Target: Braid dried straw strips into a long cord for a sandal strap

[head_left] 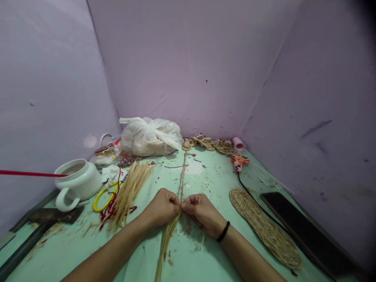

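Observation:
A thin braided straw cord (183, 176) runs straight away from me toward the back of the table. At its near end my left hand (166, 205) pinches the straw strands from the left. My right hand (202, 213), with a black band at the wrist, pinches the same spot from the right. The fingertips of both hands almost meet there. Below them, loose straw strands (167, 243) trail down toward the front edge. To the left lies a bundle of dry straw (132, 192), partly over red thread and yellow-handled scissors (101, 197).
A white mug (80, 178) with a red stick and a hammer (38, 227) stand at left. Behind are a tied plastic bag (151, 137), small woven slippers (208, 144) and a pink spool (238, 143). A woven sole (264, 227) and dark flat object (302, 231) lie right.

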The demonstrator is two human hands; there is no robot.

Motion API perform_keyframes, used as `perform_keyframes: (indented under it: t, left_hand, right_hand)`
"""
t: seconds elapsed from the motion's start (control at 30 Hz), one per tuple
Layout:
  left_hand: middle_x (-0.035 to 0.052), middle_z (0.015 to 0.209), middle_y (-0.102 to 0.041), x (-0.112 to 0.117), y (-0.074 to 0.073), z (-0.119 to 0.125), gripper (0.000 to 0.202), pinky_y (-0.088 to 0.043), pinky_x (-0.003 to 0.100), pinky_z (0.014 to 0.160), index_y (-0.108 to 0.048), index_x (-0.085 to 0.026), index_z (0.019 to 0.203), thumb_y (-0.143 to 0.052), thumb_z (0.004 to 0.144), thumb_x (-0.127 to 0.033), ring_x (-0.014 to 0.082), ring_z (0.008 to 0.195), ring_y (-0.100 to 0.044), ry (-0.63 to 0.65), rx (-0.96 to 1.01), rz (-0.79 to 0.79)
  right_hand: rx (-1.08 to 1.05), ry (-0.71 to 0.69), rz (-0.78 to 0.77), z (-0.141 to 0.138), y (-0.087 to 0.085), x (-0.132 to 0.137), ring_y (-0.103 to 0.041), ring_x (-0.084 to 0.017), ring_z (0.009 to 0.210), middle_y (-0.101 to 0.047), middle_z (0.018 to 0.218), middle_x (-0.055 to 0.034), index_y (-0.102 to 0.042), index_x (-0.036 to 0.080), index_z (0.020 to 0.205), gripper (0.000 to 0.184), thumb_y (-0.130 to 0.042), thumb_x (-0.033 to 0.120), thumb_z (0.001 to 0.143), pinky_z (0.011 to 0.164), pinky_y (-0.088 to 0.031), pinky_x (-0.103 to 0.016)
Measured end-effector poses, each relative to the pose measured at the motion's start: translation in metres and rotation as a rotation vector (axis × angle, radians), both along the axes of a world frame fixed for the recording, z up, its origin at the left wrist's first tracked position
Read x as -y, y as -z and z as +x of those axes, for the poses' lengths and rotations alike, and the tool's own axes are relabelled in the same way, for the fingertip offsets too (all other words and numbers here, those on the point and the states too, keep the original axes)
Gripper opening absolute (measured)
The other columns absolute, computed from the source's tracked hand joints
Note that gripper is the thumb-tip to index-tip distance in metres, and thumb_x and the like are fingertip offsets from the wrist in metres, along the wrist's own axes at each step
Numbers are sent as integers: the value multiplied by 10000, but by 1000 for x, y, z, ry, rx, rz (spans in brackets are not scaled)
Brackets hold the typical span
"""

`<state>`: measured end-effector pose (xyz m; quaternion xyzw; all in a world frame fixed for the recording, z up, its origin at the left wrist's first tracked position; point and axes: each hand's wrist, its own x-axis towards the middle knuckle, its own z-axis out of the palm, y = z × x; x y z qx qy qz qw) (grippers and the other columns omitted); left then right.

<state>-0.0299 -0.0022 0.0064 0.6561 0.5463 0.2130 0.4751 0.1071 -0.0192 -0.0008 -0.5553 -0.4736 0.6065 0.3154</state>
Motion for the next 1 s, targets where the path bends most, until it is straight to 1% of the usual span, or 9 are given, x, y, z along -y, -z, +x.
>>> perform_keyframes:
  t: [0.23,0.3,0.4,0.47,0.57,0.67,0.8,0.9,1.0]
  left_hand:
    - [-39,429,-352,2,2,-1,93,-195,196,415,-504,-122,452,-432,505,-147,68,455,-290,34,-86,100]
    - [-37,434,-349,1,0,-4,116,-203,193,423,-512,-119,454,-425,523,-155,72,464,-302,84,-97,127]
    - [-33,444,-374,2,-7,-9,157,-225,194,436,-558,-114,504,-426,562,-174,76,459,-323,163,-130,91]
    - [-28,438,-383,6,-12,-9,164,-227,199,444,-568,-114,507,-432,576,-176,79,450,-334,142,-213,97]
    - [-3,437,-412,20,-19,-3,193,-223,217,463,-562,-123,487,-437,618,-190,95,455,-372,32,-390,216]
    - [80,588,-566,40,-22,8,246,-289,253,534,-629,-136,650,-395,696,-197,162,564,-492,7,-560,352]
    - [156,772,-628,62,-15,24,340,-360,307,631,-624,-121,917,-389,671,-112,232,701,-568,120,-696,355]
    - [182,823,-628,70,-7,32,372,-380,309,628,-619,-95,933,-431,612,-77,251,733,-578,238,-711,318]
    - [164,796,-636,67,-8,29,283,-382,308,628,-637,-108,855,-459,636,-120,244,720,-579,234,-637,324]
  right_hand:
    - [-37,31,58,-2,6,0,-214,-10,343,-342,373,81,-442,145,474,198,-592,220,579,367,-118,-200]
    - [-60,40,48,-2,6,-1,-230,-13,351,-358,372,75,-455,140,477,172,-595,200,556,371,-122,-198]
    - [-79,42,9,-3,6,-1,-249,-16,349,-388,365,64,-482,132,479,125,-583,177,538,372,-133,-194]
    - [-90,52,-9,-4,4,-1,-274,-18,349,-421,373,53,-494,129,475,101,-574,165,525,373,-148,-191]
    - [-141,83,-47,-6,1,1,-326,-27,362,-490,415,26,-496,133,481,80,-564,164,509,377,-175,-188]
    - [-178,129,-70,-7,0,4,-322,-31,366,-492,418,29,-485,144,494,73,-552,173,507,383,-188,-187]
    - [-180,186,-15,-8,5,5,-345,-44,404,-457,415,39,-489,143,490,74,-557,171,493,410,-229,-191]
    - [-187,183,-5,-8,7,5,-347,-49,418,-450,419,36,-488,142,483,116,-585,206,489,418,-239,-198]
    - [-204,138,-18,-7,5,5,-339,-44,404,-449,418,38,-488,140,492,149,-602,236,495,405,-220,-197]
